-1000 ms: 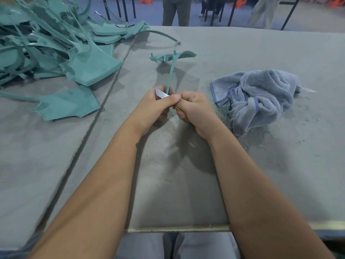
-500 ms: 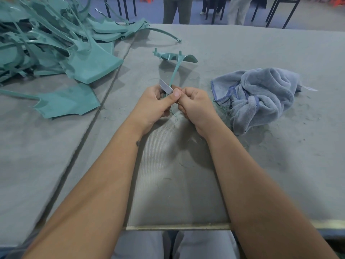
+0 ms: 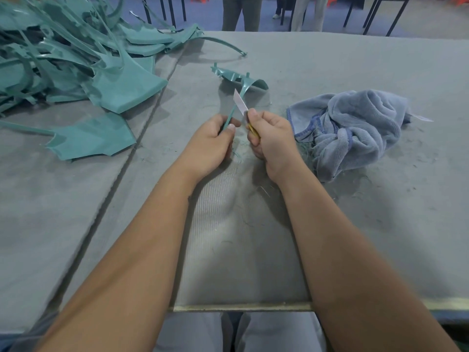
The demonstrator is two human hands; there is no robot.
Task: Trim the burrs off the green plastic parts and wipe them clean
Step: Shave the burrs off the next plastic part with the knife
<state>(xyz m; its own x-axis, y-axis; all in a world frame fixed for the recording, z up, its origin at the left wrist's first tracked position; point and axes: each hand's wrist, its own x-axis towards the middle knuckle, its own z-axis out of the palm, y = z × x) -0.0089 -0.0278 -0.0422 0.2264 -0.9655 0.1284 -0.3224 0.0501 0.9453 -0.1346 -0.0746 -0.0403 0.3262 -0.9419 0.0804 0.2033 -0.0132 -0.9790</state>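
My left hand (image 3: 212, 142) grips the thin stem of a green plastic part (image 3: 238, 78), whose wide curved end points away from me and rests near the grey table (image 3: 330, 62). My right hand (image 3: 269, 137) is closed around a small knife with a yellow handle; its silver blade (image 3: 240, 102) points up and left and lies against the stem just above my left thumb. A crumpled blue-grey cloth (image 3: 355, 128) lies to the right of my right hand.
A big heap of green plastic parts (image 3: 63, 54) fills the far left of the table, with one flat piece (image 3: 94, 138) nearer me. Thin green shavings (image 3: 238, 158) lie under my hands. People's legs and chair legs stand beyond the far edge.
My hands have drawn apart. The blade has slid up along the stem from beside my left thumb to higher on the part, and the part's wide end has turned.
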